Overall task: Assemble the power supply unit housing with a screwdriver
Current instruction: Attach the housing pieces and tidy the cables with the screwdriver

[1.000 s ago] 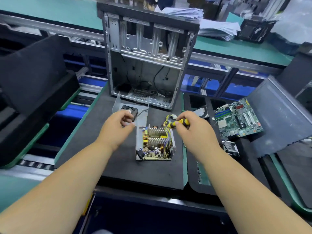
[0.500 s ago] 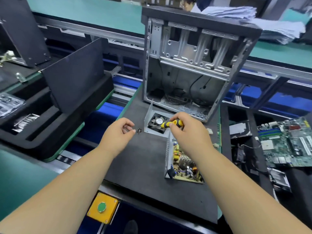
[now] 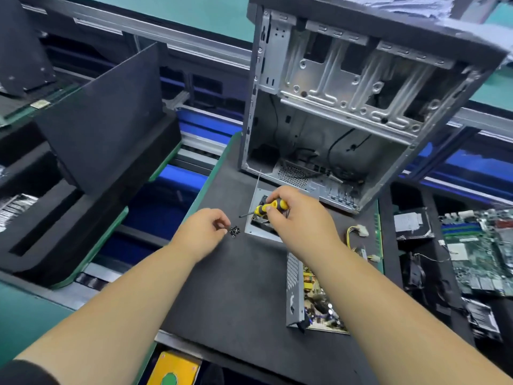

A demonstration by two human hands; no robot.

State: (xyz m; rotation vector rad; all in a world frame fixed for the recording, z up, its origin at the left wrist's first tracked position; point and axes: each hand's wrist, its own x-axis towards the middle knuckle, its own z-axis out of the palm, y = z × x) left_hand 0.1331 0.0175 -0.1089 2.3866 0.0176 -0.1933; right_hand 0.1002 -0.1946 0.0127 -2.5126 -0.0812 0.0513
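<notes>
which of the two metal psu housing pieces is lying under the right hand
The fan cover plate, flat on the mat beneath the right hand with the screwdriver. The other, the housing with the circuit board, lies nearer, untouched.

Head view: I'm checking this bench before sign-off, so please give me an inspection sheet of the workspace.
Surface: black foam mat.
Job's things: open grey metal power supply housing; grey fan cover panel; small black screws.
Clutter: green motherboard at right.
Hands: right hand grips yellow-black screwdriver; left hand beside the screws, fingers curled.
Cables: yellow-black connector leads.
Surroundings: empty grey computer case; black foam trays.
</notes>
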